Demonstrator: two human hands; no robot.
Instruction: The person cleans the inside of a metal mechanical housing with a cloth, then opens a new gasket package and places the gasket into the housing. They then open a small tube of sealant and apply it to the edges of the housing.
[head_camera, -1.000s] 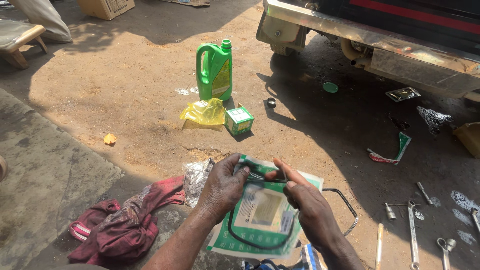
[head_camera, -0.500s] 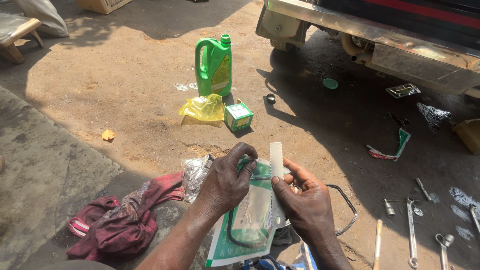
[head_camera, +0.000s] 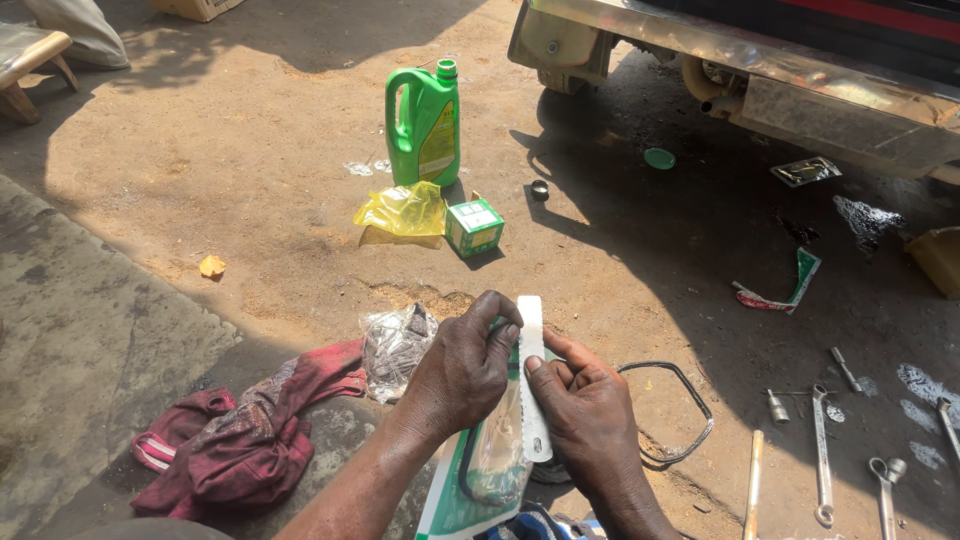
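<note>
Two-Hand Opening of a Sealed Parts Pack

Both hands work close together over the pack (head_camera: 480, 470), a flat green-and-clear plastic sleeve held upright w/ its lower end near the bottom edge of the view. The left hand (head_camera: 462, 375) is closed on the upper edge of the pack, fingers curled over the top. The right hand (head_camera: 588, 415) pinches the white header strip (head_camera: 531, 375), thumb on the near face, fingers behind. A dark ring shape shows through the clear film; prob. a gasket, but the view is too poor to confirm.

Procedure notes, as judgement:
1. Keep the left grip high, just beside the strip, so the film stays taut at the seam.
2. Pull the strip away from the pack along the seam, not across it; a sideways tug would likely rip the film unevenly.
3. Hold the pack upright so the contents stay at the bottom, away from the tear.
4. Keep the opening over the lap, not the dirt.

Surroundings: a loose black ring (head_camera: 672, 415) lies on the ground just right of the right hand. A red rag (head_camera: 250, 435) and a crumpled clear bag (head_camera: 393, 345) lie left. Ahead stand a green jug (head_camera: 425, 125), a yellow bag (head_camera: 403, 212) and a small box (head_camera: 474, 227). Spanners (head_camera: 822, 450) lie at right, near the vehicle (head_camera: 800, 70).
</note>
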